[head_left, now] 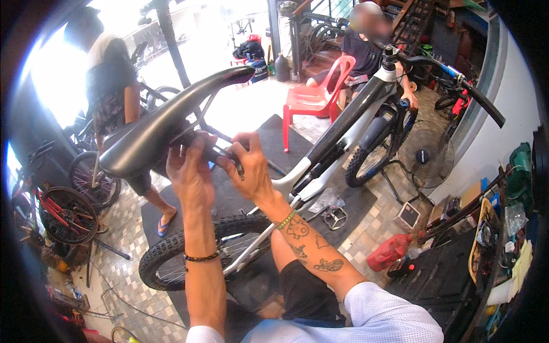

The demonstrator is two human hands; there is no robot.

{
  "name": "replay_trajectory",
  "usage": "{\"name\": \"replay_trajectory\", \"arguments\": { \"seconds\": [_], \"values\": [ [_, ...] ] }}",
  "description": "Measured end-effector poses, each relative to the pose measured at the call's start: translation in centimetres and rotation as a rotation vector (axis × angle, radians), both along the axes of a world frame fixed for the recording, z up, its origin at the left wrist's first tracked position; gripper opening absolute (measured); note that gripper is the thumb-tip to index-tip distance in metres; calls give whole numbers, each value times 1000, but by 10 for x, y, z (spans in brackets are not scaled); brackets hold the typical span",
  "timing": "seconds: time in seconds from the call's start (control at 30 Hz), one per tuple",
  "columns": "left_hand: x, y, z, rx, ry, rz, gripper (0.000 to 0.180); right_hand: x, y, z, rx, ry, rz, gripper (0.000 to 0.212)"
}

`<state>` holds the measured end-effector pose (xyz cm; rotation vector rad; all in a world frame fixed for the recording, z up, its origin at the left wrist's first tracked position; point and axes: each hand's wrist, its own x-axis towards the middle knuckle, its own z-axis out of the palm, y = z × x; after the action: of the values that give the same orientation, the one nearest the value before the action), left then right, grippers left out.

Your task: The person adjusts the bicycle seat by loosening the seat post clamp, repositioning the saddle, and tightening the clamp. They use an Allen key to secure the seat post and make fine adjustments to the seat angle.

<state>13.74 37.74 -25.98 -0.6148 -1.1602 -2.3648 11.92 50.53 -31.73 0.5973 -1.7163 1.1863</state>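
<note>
A black bicycle saddle (166, 117) sits high in front of me, its nose toward the far right. Under it, my left hand (193, 168) has its fingers curled up around the saddle clamp, which they mostly hide. Close beside it, my right hand (250, 167) pinches a slim dark tool (240, 170) that looks like a hex key, with its far end near the clamp. Both hands belong to work at the rear of a grey and black mountain bike (343, 123), whose knobby rear wheel (150, 266) stands below my forearms.
A black mat (269, 140) lies under the bike on a tiled floor, with a pedal (334, 218) on it. A red plastic chair (314, 103) and a seated person (363, 51) are beyond. Another person (108, 86) stands at left. A fan (423, 154) and cluttered bench (440, 274) are right.
</note>
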Motion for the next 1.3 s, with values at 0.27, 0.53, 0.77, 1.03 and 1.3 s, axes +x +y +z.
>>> {"name": "replay_trajectory", "arguments": {
  "seconds": [0.27, 0.53, 0.77, 1.03, 1.3],
  "values": [
    [-2, 2, 2, -72, 20, -8, 34, 0, 0, -9, -24, -23, -21, 43],
    [1, 5, 6, -48, 11, 73, 25, -1, 1, -4, -82, -24, 25, 47],
    [-2, 7, 5, -70, 25, 87, 37, -4, 3, 0, -76, -3, 19, 41],
    [1, 13, 8, -38, 8, 119, 34, -7, 2, 1, -81, -1, 13, 31],
    [8, 15, 13, -42, 7, 123, 26, -8, 4, 4, -122, -10, 101, 31]
  ]
}}
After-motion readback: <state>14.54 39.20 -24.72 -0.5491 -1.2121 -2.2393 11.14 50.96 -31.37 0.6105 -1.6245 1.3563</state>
